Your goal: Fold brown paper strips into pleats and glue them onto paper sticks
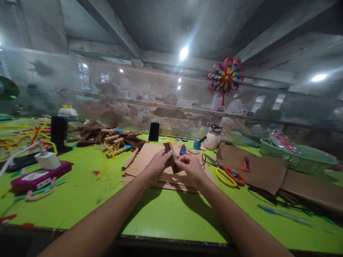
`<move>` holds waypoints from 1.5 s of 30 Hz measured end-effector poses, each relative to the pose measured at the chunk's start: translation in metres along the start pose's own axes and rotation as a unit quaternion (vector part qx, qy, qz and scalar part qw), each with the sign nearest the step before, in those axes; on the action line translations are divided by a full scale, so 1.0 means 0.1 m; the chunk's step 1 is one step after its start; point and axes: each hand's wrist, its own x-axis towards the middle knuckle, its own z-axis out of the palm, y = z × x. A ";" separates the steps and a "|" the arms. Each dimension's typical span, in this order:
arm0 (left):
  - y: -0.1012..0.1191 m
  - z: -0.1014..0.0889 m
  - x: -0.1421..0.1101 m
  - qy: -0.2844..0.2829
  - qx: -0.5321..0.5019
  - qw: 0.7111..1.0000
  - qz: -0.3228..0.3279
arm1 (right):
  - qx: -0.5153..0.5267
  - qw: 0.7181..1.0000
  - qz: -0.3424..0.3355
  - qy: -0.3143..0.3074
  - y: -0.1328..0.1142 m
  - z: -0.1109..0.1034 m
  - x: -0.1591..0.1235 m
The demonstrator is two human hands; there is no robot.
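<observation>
Between my two hands is a narrow strip of brown paper folded in pleats (170, 157), held tilted above a stack of light brown paper sheets (144, 157). My left hand (160, 162) pinches its left side, thumb on top. The fingers of my right hand (189, 166) are closed on its lower right edge. Just beyond my right hand lies a small dark blue object (183, 150) whose kind I cannot make out. Scissors with yellow and red handles (226, 176) rest on the green table to the right of my right hand.
On the right are dark brown paper (257, 167), small snips (247, 165), a pen (284, 215) and a green basket (297, 157). A phone (154, 132) and a jug (213, 138) stand behind. Rolled brown paper pieces (118, 150) and a purple power strip (43, 176) lie left.
</observation>
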 end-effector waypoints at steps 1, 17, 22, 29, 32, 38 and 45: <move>0.00 0.00 0.00 -0.006 0.001 1.000 0.004 | 0.037 0.999 0.010 -0.017 -0.01 0.00 -0.01; 0.10 0.01 -0.04 -0.045 -0.029 0.999 0.003 | -0.181 0.970 -0.158 -0.029 0.04 -0.02 0.01; 0.20 0.03 -0.07 -0.034 -0.036 0.999 -0.008 | -0.333 0.905 -0.265 -0.013 0.06 -0.16 0.07; 0.24 -0.08 0.00 0.094 -0.011 0.995 0.030 | -0.385 0.875 -0.291 -0.022 -0.01 -0.36 0.16; 0.32 -0.17 0.08 0.307 0.074 0.931 0.181 | -0.424 0.858 -0.287 -0.046 -0.06 -0.42 0.17; 0.47 -0.07 0.02 0.105 0.294 0.917 0.247 | -0.519 0.805 -0.262 -0.117 -0.01 -0.33 0.07; 0.45 -0.09 -0.09 -0.174 0.559 0.807 0.080 | -0.563 0.748 -0.312 -0.164 -0.01 -0.15 -0.06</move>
